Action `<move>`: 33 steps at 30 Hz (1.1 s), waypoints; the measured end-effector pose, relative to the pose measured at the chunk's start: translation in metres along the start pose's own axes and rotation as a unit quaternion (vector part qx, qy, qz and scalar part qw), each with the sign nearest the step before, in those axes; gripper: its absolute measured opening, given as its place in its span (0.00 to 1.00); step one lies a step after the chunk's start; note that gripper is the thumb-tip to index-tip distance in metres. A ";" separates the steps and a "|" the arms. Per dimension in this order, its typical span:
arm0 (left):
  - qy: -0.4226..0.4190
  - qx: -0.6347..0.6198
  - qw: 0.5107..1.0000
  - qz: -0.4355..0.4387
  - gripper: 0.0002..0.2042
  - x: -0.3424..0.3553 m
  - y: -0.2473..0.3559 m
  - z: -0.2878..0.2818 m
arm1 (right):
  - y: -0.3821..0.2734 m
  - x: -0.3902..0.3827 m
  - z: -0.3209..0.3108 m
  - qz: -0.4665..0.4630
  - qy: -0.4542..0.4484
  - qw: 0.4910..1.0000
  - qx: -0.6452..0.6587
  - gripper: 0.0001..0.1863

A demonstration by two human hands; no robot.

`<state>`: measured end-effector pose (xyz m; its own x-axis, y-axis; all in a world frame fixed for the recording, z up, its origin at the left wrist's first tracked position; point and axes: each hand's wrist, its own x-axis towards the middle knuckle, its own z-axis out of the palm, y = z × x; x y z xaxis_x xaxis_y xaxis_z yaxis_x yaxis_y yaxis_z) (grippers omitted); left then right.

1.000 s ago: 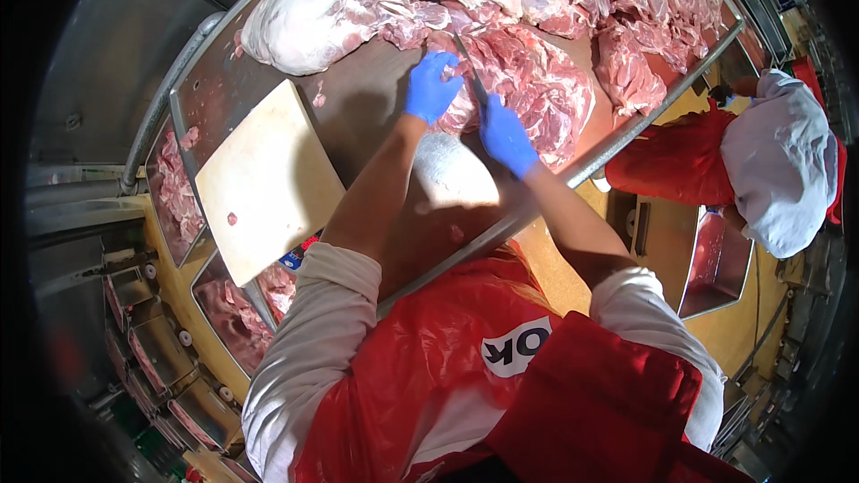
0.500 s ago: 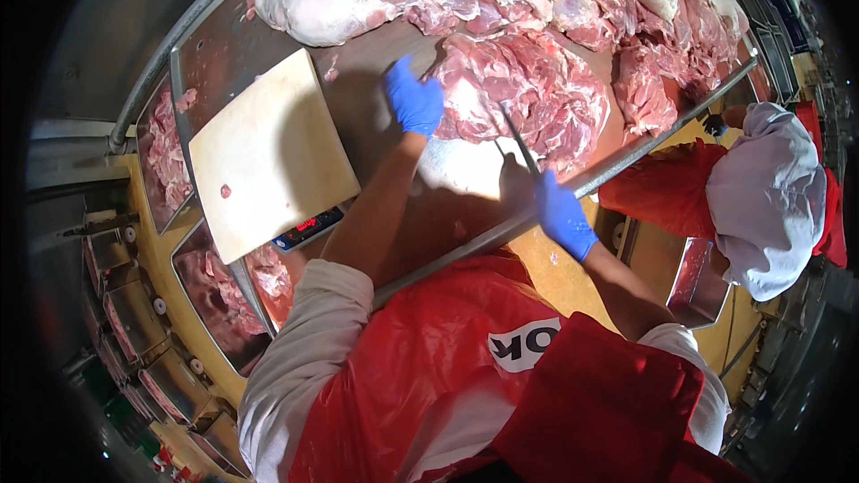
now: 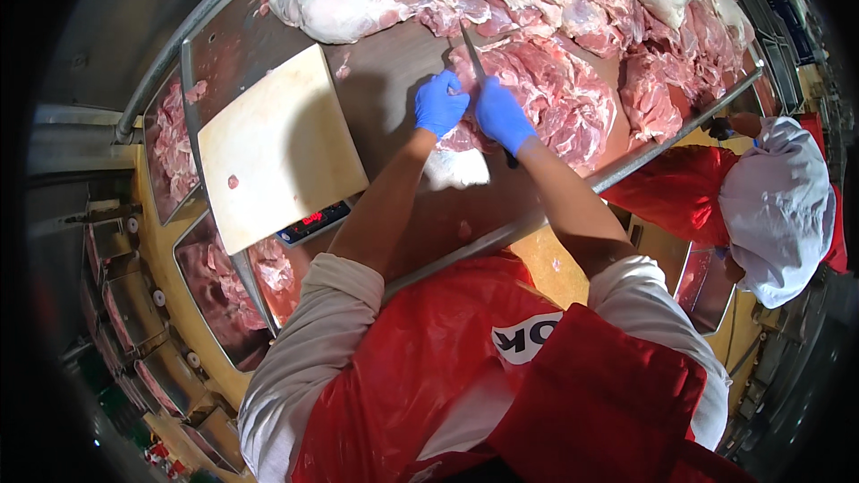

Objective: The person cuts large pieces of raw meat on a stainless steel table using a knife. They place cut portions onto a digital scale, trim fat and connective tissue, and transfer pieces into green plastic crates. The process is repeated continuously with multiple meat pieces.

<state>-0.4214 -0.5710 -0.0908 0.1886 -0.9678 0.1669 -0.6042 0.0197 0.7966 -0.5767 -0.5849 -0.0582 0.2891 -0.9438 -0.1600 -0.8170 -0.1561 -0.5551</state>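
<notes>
The person stands over a steel bench point(image 3: 268, 54) heaped with raw meat along its upper edge. Both hands wear blue gloves and meet at the centre of the frame, a little above the middle. The right hand point(image 3: 503, 116) has its grip closed round the handle of a knife point(image 3: 474, 58), whose dark butt pokes out below the fist; the thin blade runs up and slightly left from the hand, its tip lying toward the big pile. The left hand point(image 3: 440, 103) sits just beside it, to the left, fingers curled onto the near edge of the pink cut of meat point(image 3: 555, 98); whether it pinches a flap or only presses down I cannot tell. That cut lies up and to the right of both hands, so the right hand is the nearer one, with the blade along the cut's left margin. A pale cutting board point(image 3: 277, 143) rests at centre left, well apart from the hands, and another worker in a white cap point(image 3: 778, 206) bends at the right edge.
</notes>
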 end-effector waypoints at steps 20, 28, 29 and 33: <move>-0.008 0.352 0.923 0.153 0.14 -0.093 0.018 0.001 | 0.066 -0.126 -0.087 -0.038 -0.025 0.988 -0.146 0.10; 0.001 0.410 0.900 0.149 0.11 -0.068 -0.017 -0.017 | 0.023 -0.060 -0.022 -0.068 0.037 0.977 -0.198 0.07; -0.008 0.414 0.902 0.123 0.11 -0.063 -0.022 -0.016 | 0.022 -0.060 -0.020 -0.071 0.042 0.980 -0.182 0.07; -0.004 0.394 0.916 0.080 0.08 -0.051 -0.042 -0.022 | 0.078 -0.136 -0.026 0.017 -0.105 0.965 -0.238 0.09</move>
<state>-0.3883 -0.5166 -0.1197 0.0457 -0.9701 0.2385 -0.9952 -0.0235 0.0950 -0.6929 -0.4759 -0.0589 0.3128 -0.8783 -0.3616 -0.9498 -0.2900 -0.1173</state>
